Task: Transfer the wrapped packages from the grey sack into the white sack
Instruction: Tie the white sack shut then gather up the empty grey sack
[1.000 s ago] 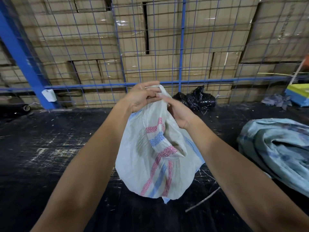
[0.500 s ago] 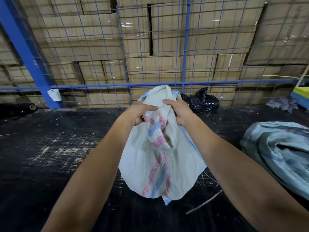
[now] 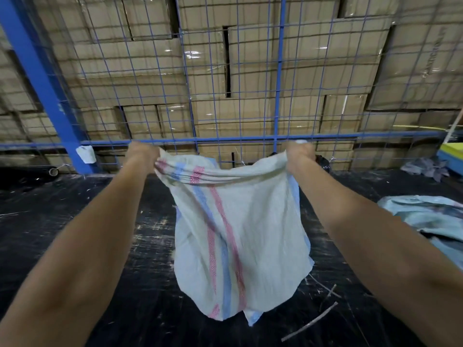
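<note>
A white woven sack (image 3: 253, 236) with red and blue stripes hangs limp and flat in front of me above the black floor. My left hand (image 3: 142, 152) grips its top edge at the left corner. At the right corner my right hand (image 3: 299, 152) grips the same edge, so the mouth is stretched wide between them. The grey-blue sack (image 3: 431, 219) lies crumpled on the floor at the right, partly cut off by the frame. No wrapped packages are visible.
A blue wire-mesh fence (image 3: 275, 101) with a slanted blue post (image 3: 42, 81) stands behind the sack, with stacked cardboard boxes (image 3: 250, 71) beyond it. Thin sticks (image 3: 310, 324) lie on the scuffed black floor (image 3: 62, 211). Rags (image 3: 426, 167) lie at the far right.
My hands have moved apart from the bunched top of the white sack to its two corners and risen, spreading the mouth wide. The view has tilted upward.
</note>
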`<state>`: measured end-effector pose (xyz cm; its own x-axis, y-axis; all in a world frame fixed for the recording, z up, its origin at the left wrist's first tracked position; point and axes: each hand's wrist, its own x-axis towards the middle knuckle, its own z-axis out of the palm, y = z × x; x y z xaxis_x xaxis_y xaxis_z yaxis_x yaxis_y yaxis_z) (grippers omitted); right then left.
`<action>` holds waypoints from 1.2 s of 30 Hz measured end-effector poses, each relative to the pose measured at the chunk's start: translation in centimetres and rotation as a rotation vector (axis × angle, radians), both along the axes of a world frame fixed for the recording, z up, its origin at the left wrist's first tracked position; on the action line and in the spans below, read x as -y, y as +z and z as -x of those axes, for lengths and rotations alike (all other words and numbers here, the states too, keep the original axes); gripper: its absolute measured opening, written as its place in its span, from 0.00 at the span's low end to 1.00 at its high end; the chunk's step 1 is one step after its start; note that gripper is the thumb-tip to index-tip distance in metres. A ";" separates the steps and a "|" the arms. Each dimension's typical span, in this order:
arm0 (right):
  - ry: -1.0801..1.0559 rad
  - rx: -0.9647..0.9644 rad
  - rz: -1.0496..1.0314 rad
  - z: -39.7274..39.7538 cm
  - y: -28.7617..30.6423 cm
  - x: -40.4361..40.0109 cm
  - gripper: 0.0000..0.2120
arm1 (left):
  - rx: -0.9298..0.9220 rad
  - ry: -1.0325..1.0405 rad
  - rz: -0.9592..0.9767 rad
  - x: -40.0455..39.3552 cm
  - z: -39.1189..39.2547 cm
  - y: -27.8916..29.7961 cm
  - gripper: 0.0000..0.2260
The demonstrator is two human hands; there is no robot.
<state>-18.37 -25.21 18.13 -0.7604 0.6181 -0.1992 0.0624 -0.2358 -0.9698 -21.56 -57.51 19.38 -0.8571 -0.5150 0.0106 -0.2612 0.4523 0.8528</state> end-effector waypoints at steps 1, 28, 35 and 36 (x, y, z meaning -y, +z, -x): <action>0.101 -0.022 0.043 0.6 1.4 0.0 0.20 | 0.019 -0.144 -0.117 -0.6 0.8 2.2 0.10; 0.846 -0.062 0.054 -0.5 5.8 3.3 0.12 | -0.247 -0.383 -0.593 -14.6 3.3 6.7 0.06; 0.313 -0.339 0.197 2.3 9.2 3.2 0.13 | -0.344 -0.569 -0.696 -12.9 2.9 7.8 0.12; 0.250 -0.367 0.229 2.7 9.9 2.7 0.15 | -0.368 -0.575 -0.720 -12.4 2.8 8.1 0.14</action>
